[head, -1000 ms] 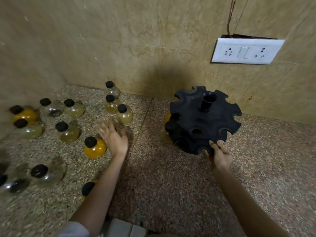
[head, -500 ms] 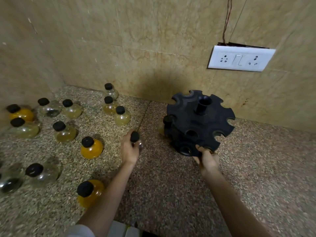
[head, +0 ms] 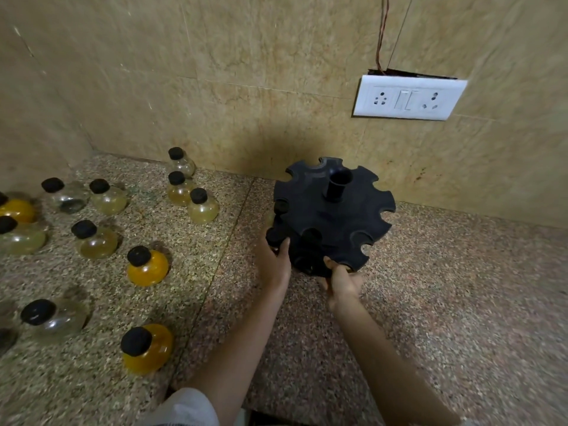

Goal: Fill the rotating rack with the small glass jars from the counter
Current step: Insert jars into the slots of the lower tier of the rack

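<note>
The black rotating rack (head: 332, 216) stands on the counter by the back wall, with a notched top disc and a central tube. My left hand (head: 273, 264) holds a small glass jar against the rack's left side. Only the jar's black cap (head: 274, 236) shows above my fingers. One capped jar (head: 280, 207) sits in a slot on the rack's left. My right hand (head: 341, 279) grips the rack's front edge. Several jars stand on the counter to the left, among them an orange jar (head: 148, 267), another orange jar (head: 147, 348) and a clear jar (head: 53, 318).
The speckled granite counter (head: 445, 302) runs along a tiled wall. A white socket plate (head: 408, 98) hangs on that wall above and right of the rack. A side wall (head: 37, 103) closes off the left. A counter seam (head: 227, 241) runs between the jars and the rack.
My left hand took a jar from the counter and carried it right to the rack's left side. My right hand stayed on the rack's front edge.
</note>
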